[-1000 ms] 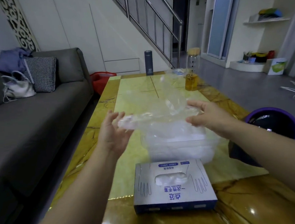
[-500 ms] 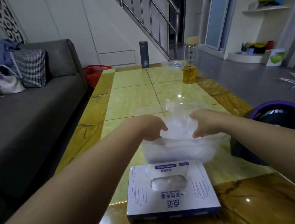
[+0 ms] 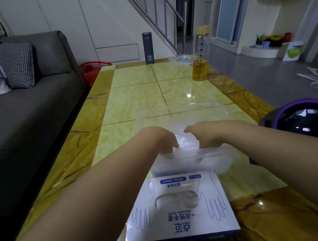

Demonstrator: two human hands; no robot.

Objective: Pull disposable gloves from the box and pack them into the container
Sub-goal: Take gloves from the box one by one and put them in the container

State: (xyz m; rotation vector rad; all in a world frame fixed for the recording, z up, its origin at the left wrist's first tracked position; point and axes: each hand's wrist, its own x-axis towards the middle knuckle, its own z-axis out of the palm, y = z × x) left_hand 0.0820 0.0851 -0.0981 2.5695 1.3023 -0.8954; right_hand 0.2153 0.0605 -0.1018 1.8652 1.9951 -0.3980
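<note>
**Packing step: gloves going into the container**

Head view. The clear container [image 3: 182, 110] sits on the table [image 3: 133, 95] just beyond the box [image 3: 180, 213]. I cannot tell whether the two touch. Left hand [image 3: 162, 141] and right hand [image 3: 208, 135] are close together inside the container, fingers curled downward round a bunch of thin clear gloves [image 3: 186, 143]. The fingertips are partly lost in the film, so I read each hold as a light pinch.

The gloves lie within the walls, heaped toward the near side. More film shows in the box's oval slot.

My judgement: this is the tamping step.
- Press the bunch low and flat to push the air out.
- Spread it toward the far corners.
- Let go slowly, since clingy film may lift out with the fingers.
- Mind the container, which looks light and may slide on the glossy top.
</note>
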